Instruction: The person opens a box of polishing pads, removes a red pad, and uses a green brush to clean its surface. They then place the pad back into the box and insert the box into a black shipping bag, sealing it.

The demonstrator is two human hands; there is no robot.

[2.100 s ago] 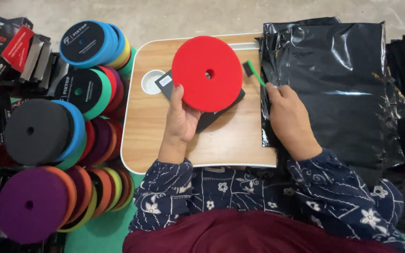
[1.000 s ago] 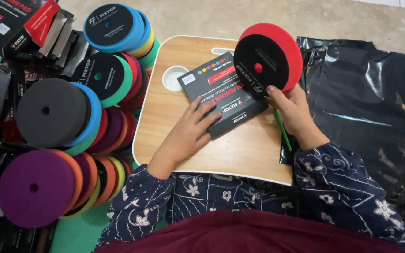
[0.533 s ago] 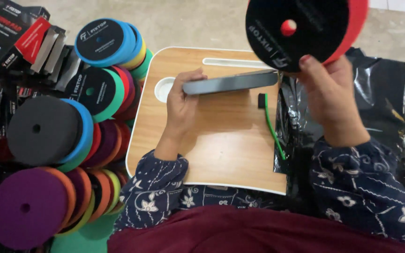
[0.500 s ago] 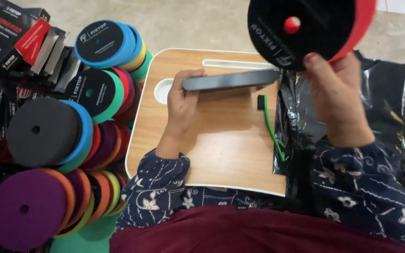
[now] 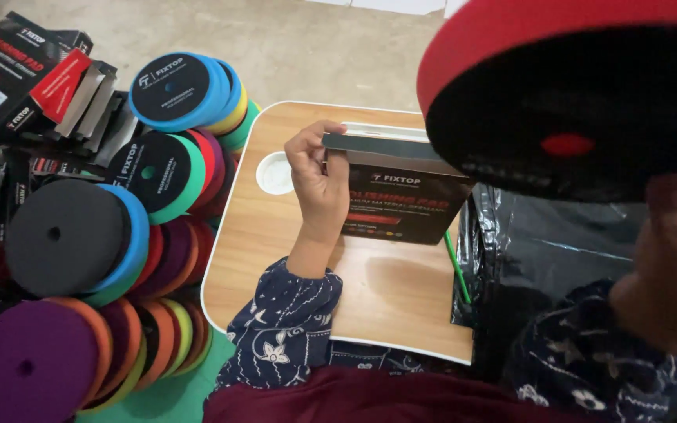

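Observation:
My right hand [image 5: 667,266] holds a red round foam pad with a black back [image 5: 573,94] lifted close to the camera, filling the upper right. My left hand [image 5: 319,176] grips the left edge of a flat black cardboard box [image 5: 405,200], standing it upright on the wooden lap table [image 5: 299,266]. A thin green stick [image 5: 456,266] lies on the table's right side, beside the box.
Rows of round foam pads in blue, green, red, orange and purple [image 5: 103,251] stand on edge left of the table. Flattened black and red boxes [image 5: 33,86] lie at the far left. Black plastic sheeting [image 5: 542,243] lies to the right. A white cup recess [image 5: 275,173] is in the table.
My right hand has raised the red pad much nearer the camera. My left hand has tilted the box from edge-on to upright, its printed face showing.

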